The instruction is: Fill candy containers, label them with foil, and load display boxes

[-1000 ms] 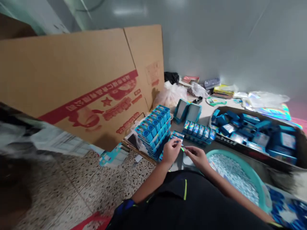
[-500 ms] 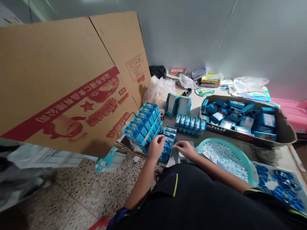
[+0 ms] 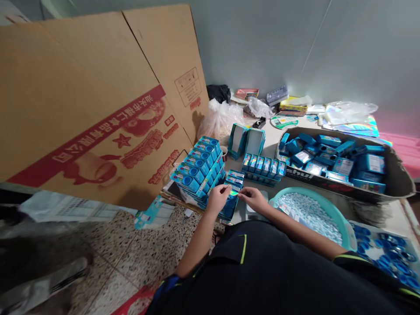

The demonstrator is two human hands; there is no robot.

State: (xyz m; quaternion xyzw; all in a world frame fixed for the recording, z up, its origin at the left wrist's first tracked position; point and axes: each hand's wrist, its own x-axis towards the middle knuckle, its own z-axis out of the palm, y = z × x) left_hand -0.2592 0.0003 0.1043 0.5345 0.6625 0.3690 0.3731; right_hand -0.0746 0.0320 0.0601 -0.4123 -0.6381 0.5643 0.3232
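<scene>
My left hand is closed in a pinch over an open display tray that holds a row of small blue boxes. Opposite it, my right hand pinches too, with thumb and forefinger together. Between the fingertips of both hands shows a shiny rainbow-coloured flap, apparently the end of one small box. My fingers partly cover the boxes below. Directly left of the tray rises a stack of blue trays filled with boxes that have round openings.
A filled tray and upright cartons stand behind. To the right are a teal basin of small pale pieces, a carton of blue boxes, and blue round parts. A large cardboard sheet leans at left.
My hands have come closer together, and the shiny flap now shows between their fingertips. The whole view has shifted slightly.
</scene>
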